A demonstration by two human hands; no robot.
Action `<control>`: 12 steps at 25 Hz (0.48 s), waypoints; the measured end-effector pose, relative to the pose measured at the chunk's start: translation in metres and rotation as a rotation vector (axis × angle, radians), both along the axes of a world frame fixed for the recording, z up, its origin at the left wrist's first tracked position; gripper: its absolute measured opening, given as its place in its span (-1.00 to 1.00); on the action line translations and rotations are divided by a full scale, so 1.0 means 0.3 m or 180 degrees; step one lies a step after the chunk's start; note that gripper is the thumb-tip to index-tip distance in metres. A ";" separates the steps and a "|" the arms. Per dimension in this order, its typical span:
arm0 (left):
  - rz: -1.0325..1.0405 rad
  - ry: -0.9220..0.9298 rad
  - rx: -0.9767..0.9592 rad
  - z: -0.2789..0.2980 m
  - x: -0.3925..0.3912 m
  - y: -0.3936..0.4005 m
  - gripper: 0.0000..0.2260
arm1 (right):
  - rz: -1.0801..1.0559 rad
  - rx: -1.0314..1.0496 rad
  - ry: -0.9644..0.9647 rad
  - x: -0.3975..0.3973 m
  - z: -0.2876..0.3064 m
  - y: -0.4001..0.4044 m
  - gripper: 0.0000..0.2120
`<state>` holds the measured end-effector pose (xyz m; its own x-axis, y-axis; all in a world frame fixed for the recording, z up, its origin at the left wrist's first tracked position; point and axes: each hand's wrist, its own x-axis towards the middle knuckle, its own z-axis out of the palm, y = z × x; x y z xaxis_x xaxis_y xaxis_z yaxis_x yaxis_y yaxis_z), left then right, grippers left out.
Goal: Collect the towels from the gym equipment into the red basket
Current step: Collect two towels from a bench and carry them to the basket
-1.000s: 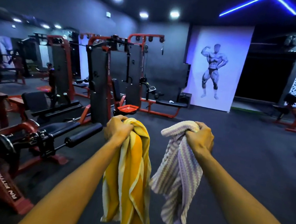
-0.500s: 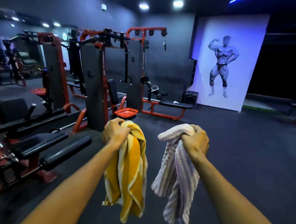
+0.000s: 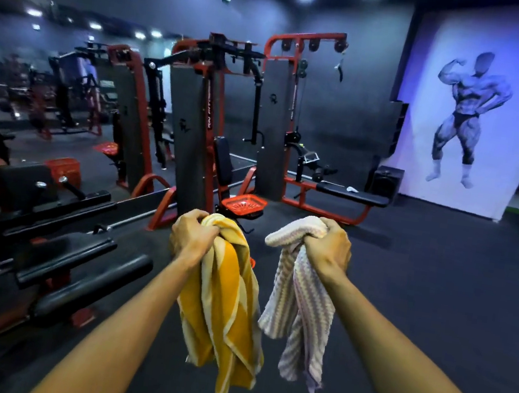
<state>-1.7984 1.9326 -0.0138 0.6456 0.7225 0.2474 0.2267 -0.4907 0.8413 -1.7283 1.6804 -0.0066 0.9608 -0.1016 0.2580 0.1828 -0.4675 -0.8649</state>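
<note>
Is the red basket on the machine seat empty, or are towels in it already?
Empty, as far as the view shows: the red basket shows only its perforated bottom, and both towels hang from the hands, yellow striped towel left, white striped towel right.

Soft terry yellow towel [image 3: 224,304]; ribbed cloth white towel [image 3: 303,304]; perforated plastic red basket [image 3: 244,203]

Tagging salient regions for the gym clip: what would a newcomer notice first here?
Front and centre, the left hand grips a hanging yellow striped towel and the right hand a pale striped towel. Just beyond them a red basket sits on a machine seat, with a bodybuilder mural lit on the right wall.
</note>
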 end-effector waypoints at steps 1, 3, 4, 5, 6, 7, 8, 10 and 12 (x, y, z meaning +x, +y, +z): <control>0.0049 -0.0001 -0.0016 -0.010 0.072 0.020 -0.70 | 0.0043 -0.0023 0.0022 0.081 -0.018 0.022 -0.52; 0.0092 0.0033 -0.0028 -0.055 0.245 0.066 -0.69 | 0.0123 -0.0068 0.0076 0.279 -0.065 0.072 -0.52; 0.0181 0.0030 0.0035 -0.098 0.390 0.115 -0.69 | 0.0120 -0.0096 0.0080 0.433 -0.106 0.125 -0.53; 0.0178 0.0052 0.0062 -0.121 0.474 0.142 -0.69 | 0.0114 -0.0116 0.0100 0.526 -0.130 0.154 -0.53; 0.0164 0.0088 0.0038 -0.141 0.542 0.162 -0.69 | 0.0135 -0.0108 0.0155 0.593 -0.146 0.182 -0.53; 0.0163 0.0108 0.0017 -0.181 0.647 0.200 -0.68 | 0.0180 -0.0090 0.0211 0.699 -0.180 0.226 -0.53; 0.0217 0.0219 0.0028 -0.215 0.758 0.238 -0.66 | 0.0174 -0.0143 0.0277 0.808 -0.210 0.272 -0.53; 0.0301 0.0403 0.0031 -0.249 0.941 0.308 -0.65 | 0.0205 -0.0261 0.0328 0.985 -0.245 0.347 -0.55; 0.0316 0.0420 -0.0077 -0.279 1.145 0.386 -0.66 | 0.0294 -0.0205 0.0355 1.174 -0.278 0.430 -0.55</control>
